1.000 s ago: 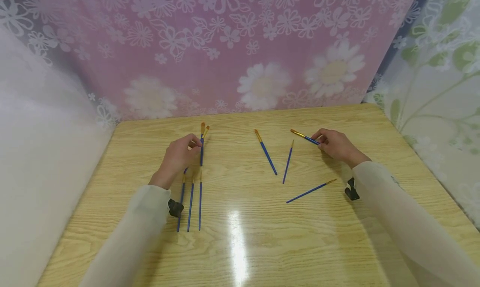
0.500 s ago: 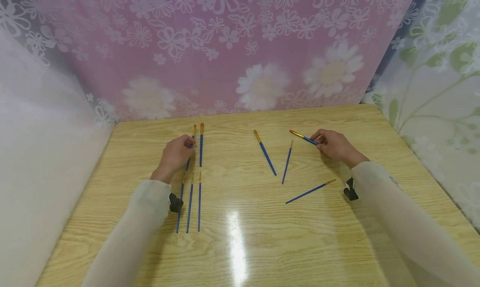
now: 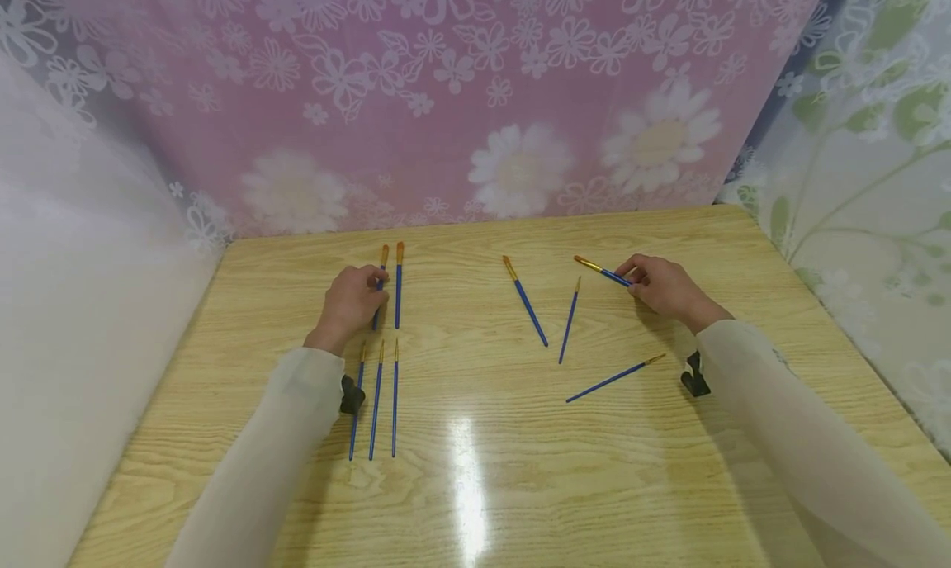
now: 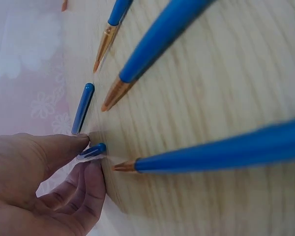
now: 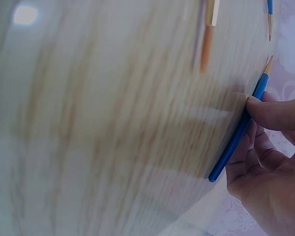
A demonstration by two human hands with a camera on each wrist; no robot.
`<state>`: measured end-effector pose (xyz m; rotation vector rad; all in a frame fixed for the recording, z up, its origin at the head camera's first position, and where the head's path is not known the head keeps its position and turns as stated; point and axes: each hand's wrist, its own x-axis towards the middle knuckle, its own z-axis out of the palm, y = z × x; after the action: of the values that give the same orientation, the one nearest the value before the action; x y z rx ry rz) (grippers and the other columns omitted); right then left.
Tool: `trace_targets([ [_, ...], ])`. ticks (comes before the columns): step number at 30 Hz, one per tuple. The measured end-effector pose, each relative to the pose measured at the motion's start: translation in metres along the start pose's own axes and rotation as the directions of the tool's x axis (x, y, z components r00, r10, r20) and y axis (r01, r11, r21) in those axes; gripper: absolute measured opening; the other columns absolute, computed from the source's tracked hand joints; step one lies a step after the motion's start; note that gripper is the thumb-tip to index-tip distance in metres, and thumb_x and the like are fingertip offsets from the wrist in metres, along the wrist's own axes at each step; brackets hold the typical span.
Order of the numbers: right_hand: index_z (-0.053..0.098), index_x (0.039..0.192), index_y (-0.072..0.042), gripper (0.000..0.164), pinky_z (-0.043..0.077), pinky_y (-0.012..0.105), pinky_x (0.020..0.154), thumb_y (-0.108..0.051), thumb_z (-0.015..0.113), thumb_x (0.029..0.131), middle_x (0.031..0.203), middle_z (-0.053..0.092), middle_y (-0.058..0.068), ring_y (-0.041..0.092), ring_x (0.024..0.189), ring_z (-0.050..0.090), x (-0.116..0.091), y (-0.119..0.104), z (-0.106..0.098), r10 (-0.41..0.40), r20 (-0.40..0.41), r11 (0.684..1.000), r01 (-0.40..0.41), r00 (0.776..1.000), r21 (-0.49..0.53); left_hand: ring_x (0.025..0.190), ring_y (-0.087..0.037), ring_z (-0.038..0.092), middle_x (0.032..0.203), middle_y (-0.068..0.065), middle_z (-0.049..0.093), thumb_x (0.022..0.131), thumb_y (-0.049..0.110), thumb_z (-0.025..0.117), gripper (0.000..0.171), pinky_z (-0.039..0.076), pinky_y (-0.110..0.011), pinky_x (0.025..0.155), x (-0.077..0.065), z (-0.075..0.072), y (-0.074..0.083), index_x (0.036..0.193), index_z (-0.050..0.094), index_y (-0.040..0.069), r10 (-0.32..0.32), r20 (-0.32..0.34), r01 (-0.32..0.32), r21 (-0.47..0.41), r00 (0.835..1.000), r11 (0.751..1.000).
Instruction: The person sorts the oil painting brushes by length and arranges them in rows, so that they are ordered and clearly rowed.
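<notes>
At the back left of the table, my left hand [image 3: 351,304] pinches a blue-handled paintbrush [image 3: 385,256] between thumb and fingers. Its orange bristles point away from me, and its handle end [image 4: 93,150] shows between the fingertips in the left wrist view. Just right of it, a second wide paintbrush [image 3: 399,291] lies roughly parallel. Three thin paintbrushes [image 3: 395,403] form a row nearer to me, the leftmost partly behind my wrist. Over on the right, my right hand [image 3: 664,290] pinches another paintbrush [image 5: 236,130] by its blue handle, bristles pointing left and away.
Between the hands lie a wide paintbrush [image 3: 529,308] and a thin one [image 3: 570,324], both slanted. Another thin paintbrush [image 3: 609,383] lies nearer to me. The wooden table [image 3: 475,485] ends at a pink floral curtain [image 3: 416,139] behind.
My left hand has moved slightly left with its paintbrush, which crossed its neighbour's tip before and now lies apart, nearly parallel. The right hand and its paintbrush have stayed in place.
</notes>
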<state>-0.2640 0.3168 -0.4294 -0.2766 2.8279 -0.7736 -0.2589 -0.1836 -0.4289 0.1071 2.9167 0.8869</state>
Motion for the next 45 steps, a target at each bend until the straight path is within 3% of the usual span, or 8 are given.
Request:
trace_targets([
  [9, 0.063, 0.137, 0.004, 0.029, 0.053, 0.063, 0.097, 0.002, 0.058, 0.108, 0.124, 0.067, 0.032, 0.047, 0.114, 0.065, -0.001, -0.001, 0.000, -0.009, -0.004, 1.000, 0.009, 1.000, -0.003, 0.137, -0.045, 0.056, 0.146, -0.027, 0.060, 0.111, 0.011, 0.059, 0.042, 0.049, -0.061, 0.112, 0.002, 0.002, -0.001, 0.151, 0.061, 0.001, -0.004, 0.010, 0.004, 0.032, 1.000, 0.999],
  [20, 0.063, 0.138, 0.003, 0.029, 0.053, 0.063, 0.096, 0.001, 0.059, 0.109, 0.125, 0.066, 0.032, 0.047, 0.115, 0.065, 0.000, 0.000, -0.001, -0.009, -0.004, 1.000, 0.009, 1.000, -0.009, 0.132, -0.045, 0.057, 0.142, -0.029, 0.062, 0.111, 0.010, 0.056, 0.042, 0.050, -0.059, 0.102, 0.003, 0.001, 0.001, 0.152, 0.060, 0.001, 0.022, 0.020, -0.023, 0.061, 1.000, 0.998],
  [29, 0.063, 0.134, 0.004, 0.027, 0.053, 0.064, 0.096, 0.003, 0.056, 0.108, 0.124, 0.066, 0.033, 0.048, 0.113, 0.065, 0.002, -0.001, 0.000, -0.024, 0.009, 0.999, 0.024, 1.000, -0.034, 0.132, -0.043, 0.057, 0.144, -0.028, 0.060, 0.112, 0.009, 0.056, 0.043, 0.050, -0.056, 0.100, 0.001, 0.001, 0.004, 0.154, 0.059, 0.002, 0.003, 0.041, -0.007, 0.086, 0.999, 0.996],
  [37, 0.059, 0.138, 0.009, 0.031, 0.050, 0.067, 0.103, 0.003, 0.051, 0.108, 0.133, 0.061, 0.037, 0.053, 0.123, 0.060, -0.001, -0.008, -0.006, -0.022, 0.023, 0.999, 0.023, 1.000, -0.030, 0.130, -0.043, 0.058, 0.144, -0.028, 0.059, 0.111, 0.009, 0.056, 0.043, 0.050, -0.058, 0.103, 0.001, -0.001, 0.004, 0.154, 0.059, 0.001, 0.008, 0.050, -0.013, 0.097, 0.999, 0.995],
  [45, 0.055, 0.145, 0.003, 0.035, 0.055, 0.061, 0.099, -0.009, 0.056, 0.113, 0.132, 0.064, 0.031, 0.046, 0.121, 0.065, -0.004, -0.031, -0.008, -0.049, 0.031, 0.998, 0.048, 0.998, 0.034, 0.129, -0.043, 0.058, 0.146, -0.029, 0.058, 0.111, 0.009, 0.056, 0.043, 0.049, -0.058, 0.103, 0.000, -0.002, 0.004, 0.153, 0.060, 0.001, 0.015, 0.046, -0.018, 0.077, 0.999, 0.997],
])
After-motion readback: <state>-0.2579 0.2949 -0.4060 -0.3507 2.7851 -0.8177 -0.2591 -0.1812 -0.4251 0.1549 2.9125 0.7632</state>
